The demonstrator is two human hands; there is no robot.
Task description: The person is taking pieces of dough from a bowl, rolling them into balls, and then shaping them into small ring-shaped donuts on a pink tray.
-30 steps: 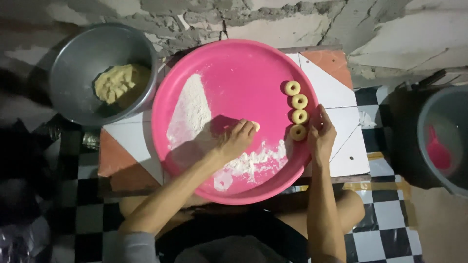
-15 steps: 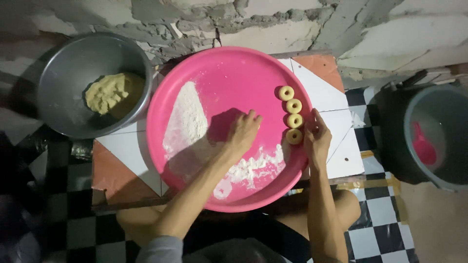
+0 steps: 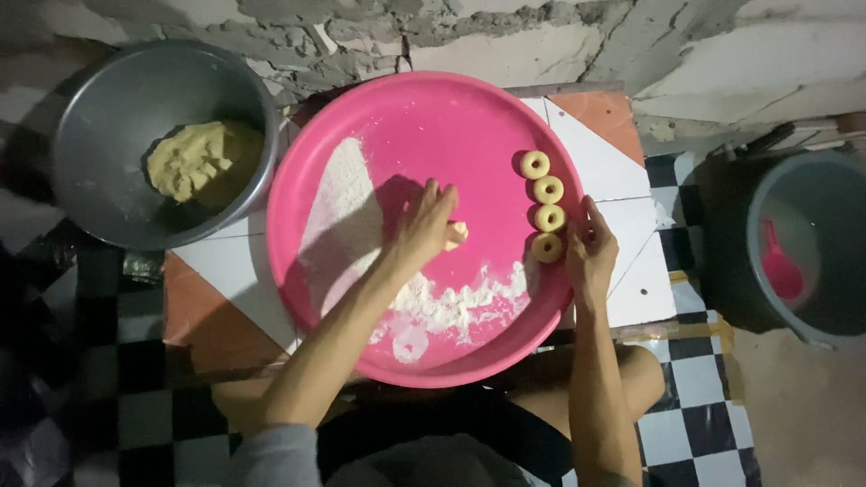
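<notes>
My left hand (image 3: 424, 225) lies flat on the pink tray (image 3: 361, 117), fingers spread and pressing a small piece of dough (image 3: 456, 234) that peeks out under the fingertips, just right of the flour patch (image 3: 338, 212). A second ago that hand sat lower and nearer the loose flour (image 3: 451, 302) at the tray's near edge; it has since slid up toward the middle, so the piece is now being rolled on bare pink surface. My right hand (image 3: 591, 252) has stayed at the tray's right rim, fingers loosely curled and holding nothing, touching the lowest of four dough rings (image 3: 547, 247) lined up in a column. The count of rings is unchanged. The grey bowl (image 3: 108, 108) with the dough lump (image 3: 200, 162) sits at left; a grey bucket (image 3: 812, 189) with a pink scoop (image 3: 780, 271) stands at right.
</notes>
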